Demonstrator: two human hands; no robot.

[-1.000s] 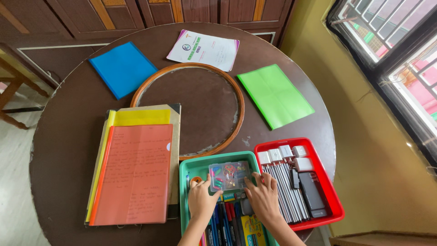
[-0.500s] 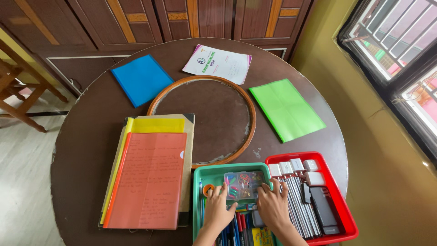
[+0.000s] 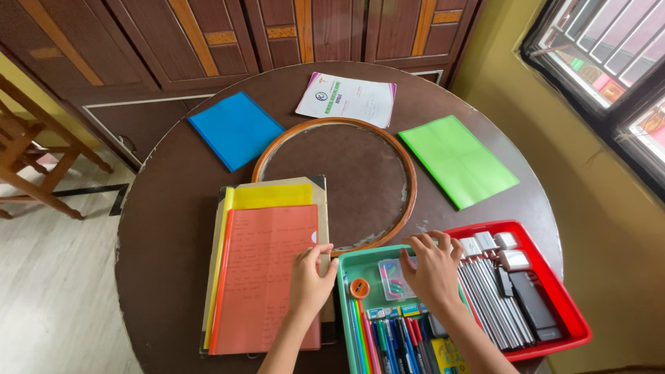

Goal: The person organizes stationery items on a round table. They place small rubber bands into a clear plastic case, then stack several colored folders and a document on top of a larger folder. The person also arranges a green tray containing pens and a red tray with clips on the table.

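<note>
- Centrally, the left hand point(image 3: 309, 280) lies flat, fingers loosely spread and holding nothing, on the right edge of the orange folder point(image 3: 267, 277), just beside the green tray point(image 3: 360, 261).
- Right hand point(image 3: 433, 270): palm down over the green tray, fingers curled and slightly apart, their tips touching the small clear box point(image 3: 392, 278) of coloured bits; whether they pinch it cannot be told.
- Green tray: at the near edge of the round brown bench point(image 3: 173, 208); it holds the clear box, an orange round sharpener point(image 3: 359, 288) and a row of pens point(image 3: 391, 339).
- Red tray point(image 3: 564, 305): touching the green tray's right side, filled with grey sticks and a dark flat case.
- Orange folder: topmost on a stack with a yellow sheet point(image 3: 271, 196) beneath.
- Farther off: a wooden ring point(image 3: 412, 180) at the bench's middle, with a blue folder point(image 3: 235, 129), a white printed paper point(image 3: 346, 99) and a green folder point(image 3: 457, 159) lying round it.
</note>
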